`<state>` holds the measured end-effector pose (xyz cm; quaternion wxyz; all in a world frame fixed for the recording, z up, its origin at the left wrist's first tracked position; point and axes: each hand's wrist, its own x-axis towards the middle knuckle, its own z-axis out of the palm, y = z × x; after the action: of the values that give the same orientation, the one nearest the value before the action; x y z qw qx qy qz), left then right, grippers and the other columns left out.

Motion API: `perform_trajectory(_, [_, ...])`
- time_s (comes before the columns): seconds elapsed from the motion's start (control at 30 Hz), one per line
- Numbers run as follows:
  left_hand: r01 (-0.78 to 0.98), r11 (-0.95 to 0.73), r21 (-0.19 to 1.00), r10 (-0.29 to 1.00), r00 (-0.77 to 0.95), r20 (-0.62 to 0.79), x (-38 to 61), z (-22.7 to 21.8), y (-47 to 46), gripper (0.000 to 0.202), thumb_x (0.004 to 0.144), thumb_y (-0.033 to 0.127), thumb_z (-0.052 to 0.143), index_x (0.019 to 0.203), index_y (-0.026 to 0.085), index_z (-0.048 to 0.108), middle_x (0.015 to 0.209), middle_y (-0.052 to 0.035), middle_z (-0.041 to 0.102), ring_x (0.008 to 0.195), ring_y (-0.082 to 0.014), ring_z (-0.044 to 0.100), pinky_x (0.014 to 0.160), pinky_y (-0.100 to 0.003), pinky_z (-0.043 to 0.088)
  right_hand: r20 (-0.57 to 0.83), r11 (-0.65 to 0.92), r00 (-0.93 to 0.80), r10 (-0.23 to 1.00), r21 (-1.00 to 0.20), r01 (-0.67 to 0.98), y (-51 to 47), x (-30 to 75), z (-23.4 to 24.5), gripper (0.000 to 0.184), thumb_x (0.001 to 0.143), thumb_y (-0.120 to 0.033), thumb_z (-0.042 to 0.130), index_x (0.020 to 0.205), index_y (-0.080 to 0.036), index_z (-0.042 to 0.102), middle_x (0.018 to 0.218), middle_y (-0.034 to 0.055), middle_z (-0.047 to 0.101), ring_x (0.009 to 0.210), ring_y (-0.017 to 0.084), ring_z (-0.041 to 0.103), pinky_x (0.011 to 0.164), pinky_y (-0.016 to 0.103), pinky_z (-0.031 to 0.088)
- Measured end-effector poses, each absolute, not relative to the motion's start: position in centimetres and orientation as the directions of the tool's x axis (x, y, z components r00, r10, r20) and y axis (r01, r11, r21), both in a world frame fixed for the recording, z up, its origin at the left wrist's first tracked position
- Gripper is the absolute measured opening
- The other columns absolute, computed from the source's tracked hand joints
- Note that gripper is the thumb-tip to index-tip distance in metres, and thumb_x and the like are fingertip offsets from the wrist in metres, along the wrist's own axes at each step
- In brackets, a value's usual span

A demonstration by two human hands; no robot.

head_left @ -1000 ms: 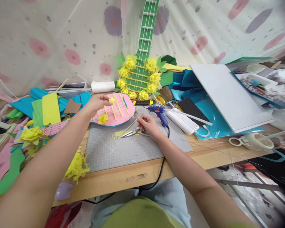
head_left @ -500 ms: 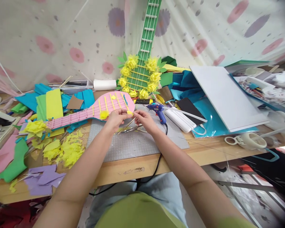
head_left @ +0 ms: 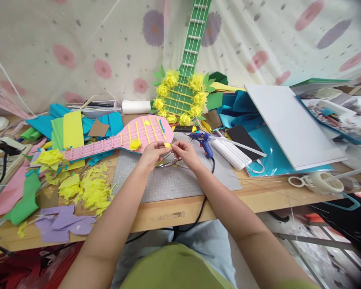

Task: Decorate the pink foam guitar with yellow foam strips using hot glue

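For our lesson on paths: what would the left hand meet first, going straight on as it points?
Beyond the yellow piece the left hand pinches, probably the right hand; depth is unclear.

Matt yellow paper piece (head_left: 167,145), wooden table (head_left: 204,202)

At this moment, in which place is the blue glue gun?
In the head view, the blue glue gun lies right of centre, toward the far right corner of the grey cutting mat, between the right hand and the white block.

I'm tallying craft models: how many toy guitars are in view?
2: the pink guitar, lying just beyond the left hand, and the green guitar, standing before the flowered curtain. More could be hidden.
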<state>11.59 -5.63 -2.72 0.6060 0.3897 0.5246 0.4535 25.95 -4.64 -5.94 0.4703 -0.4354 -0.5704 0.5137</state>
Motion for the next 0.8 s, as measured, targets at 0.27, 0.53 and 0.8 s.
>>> perform_trajectory(0.27, [-0.003, 0.272, 0.962, 0.962, 0.042, -0.271, 11.1, -2.6, -6.1, 0.037, 0.045, 0.032, 0.081, 0.076, 0.018, 0.067, 0.073, -0.0009, 0.063, 0.058, -0.0086, 0.052, 0.042, -0.020, 0.026, 0.069, 0.096, -0.261, 0.963, -0.991, 0.090, -5.0, 27.0, -5.4, 0.038, 0.068, -0.056, 0.060, 0.064, -0.019, 0.050, 0.056, -0.0049, 0.049, 0.044, 0.006, 0.040, 0.044, 0.021, 0.032])
perform_trajectory(0.53, [0.031, 0.307, 0.951, 0.949, 0.069, -0.308, 11.5, -3.2, -6.2, 0.035, 0.044, 0.034, 0.081, 0.069, 0.016, 0.067, 0.066, 0.0006, 0.060, 0.061, -0.0098, 0.054, 0.045, -0.020, 0.031, 0.088, 0.128, -0.278, 0.956, -0.983, 0.132, -5.0, 27.2, -5.9, 0.037, 0.068, -0.055, 0.059, 0.064, -0.019, 0.051, 0.056, -0.0047, 0.049, 0.046, 0.006, 0.038, 0.047, 0.021, 0.032])
perform_trajectory(0.8, [-0.071, 0.293, 0.953, 0.956, -0.002, -0.294, 12.0, -4.4, -6.1, 0.035, 0.041, 0.038, 0.082, 0.062, 0.014, 0.067, 0.061, -0.0005, 0.061, 0.061, -0.0113, 0.056, 0.044, -0.019, 0.034, 0.098, 0.154, -0.282, 0.954, -0.971, 0.182, -4.8, 27.1, -6.0, 0.032, 0.073, -0.050, 0.054, 0.068, -0.018, 0.051, 0.060, -0.0034, 0.051, 0.049, 0.008, 0.042, 0.049, 0.023, 0.036])
